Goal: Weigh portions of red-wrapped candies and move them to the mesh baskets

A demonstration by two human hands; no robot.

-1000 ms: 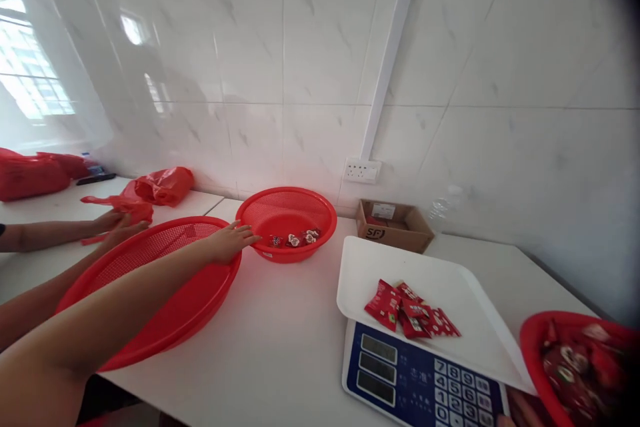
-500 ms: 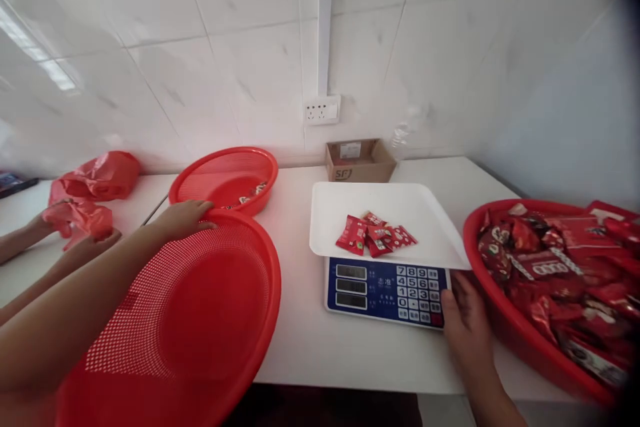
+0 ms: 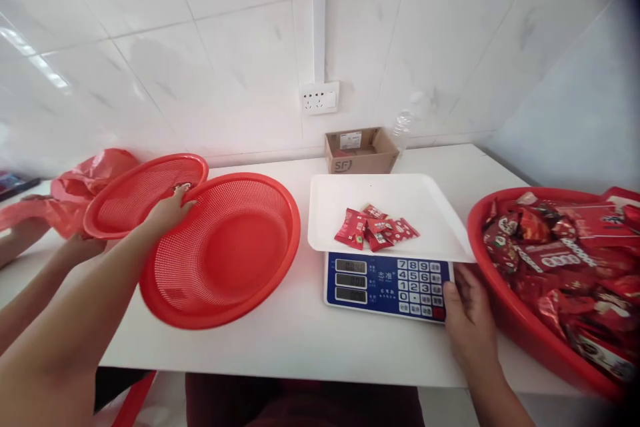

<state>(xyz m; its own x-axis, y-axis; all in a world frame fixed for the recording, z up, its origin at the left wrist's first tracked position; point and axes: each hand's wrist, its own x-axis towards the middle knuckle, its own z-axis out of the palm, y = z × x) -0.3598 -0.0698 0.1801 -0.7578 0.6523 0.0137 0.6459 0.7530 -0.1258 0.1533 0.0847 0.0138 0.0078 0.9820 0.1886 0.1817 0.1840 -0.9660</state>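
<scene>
My left hand [image 3: 167, 215] lies over the upper left rim of a red mesh basket [image 3: 245, 240], its fingers at the spot where it meets a second red basket [image 3: 147, 183]. A few small wrapped pieces show in that second basket beside my fingertips. My right hand [image 3: 470, 313] grips the right side of a blue digital scale [image 3: 387, 287], thumb on the front edge and fingers partly hidden behind. On the scale's white tray [image 3: 400, 197] rest several small red snack packets [image 3: 375, 227].
At the right stands a large red basket [image 3: 510, 320] heaped with red packets. A cardboard box [image 3: 360, 153] and a clear plastic bottle [image 3: 403, 123] are by the wall. At the left, another person's hands [image 3: 85, 247] are by a red plastic bag [image 3: 95, 170].
The near basket has moved away from me and to the right, flatter on the table. The second basket has shifted left with my left hand. My right hand stays at the scale.
</scene>
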